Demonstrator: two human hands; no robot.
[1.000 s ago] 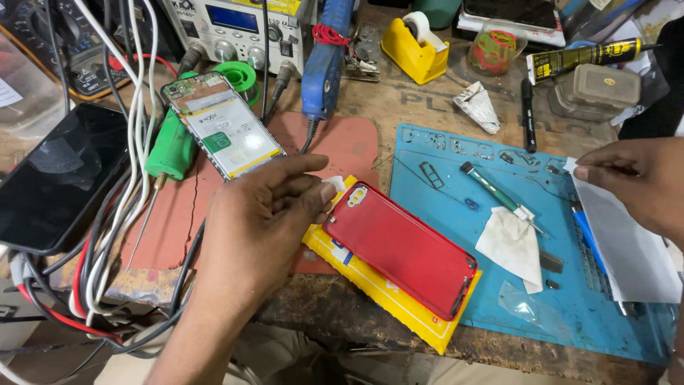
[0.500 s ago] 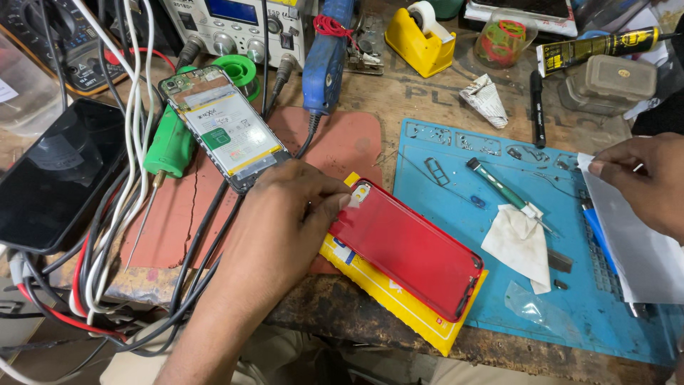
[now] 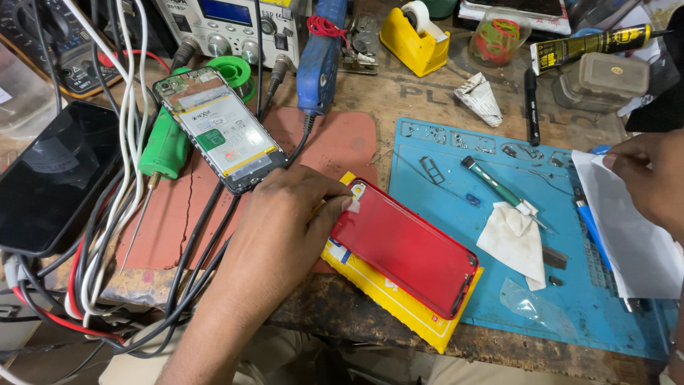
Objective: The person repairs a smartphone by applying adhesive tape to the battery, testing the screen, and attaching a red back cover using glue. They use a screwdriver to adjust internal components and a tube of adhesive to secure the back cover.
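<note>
Head view: left hand [image 3: 281, 228] pressing down on near-left corner of red phone back cover [image 3: 406, 246], fingers curled, fingertips [image 3: 342, 203] touching cover edge beside its camera cutout; grip narrow, resting on rather than enclosing the cover. Cover lying flat, slanted, on yellow card [image 3: 399, 310], overlapping left edge of blue repair mat [image 3: 541, 214] near front of tabletop [image 3: 420, 96]. Right hand [image 3: 652, 182] at right frame edge, pinching top corner of white paper sheet [image 3: 634, 242] between thumb and fingers. Opened phone [image 3: 221, 132] lying face down on reddish pad [image 3: 335, 142], just behind left hand. Green-handled screwdriver [image 3: 495, 185] and white cloth [image 3: 513, 239] sitting on mat between the 2 hands. Dark phone [image 3: 53, 175] lying far left among cables [image 3: 121, 178].
</note>
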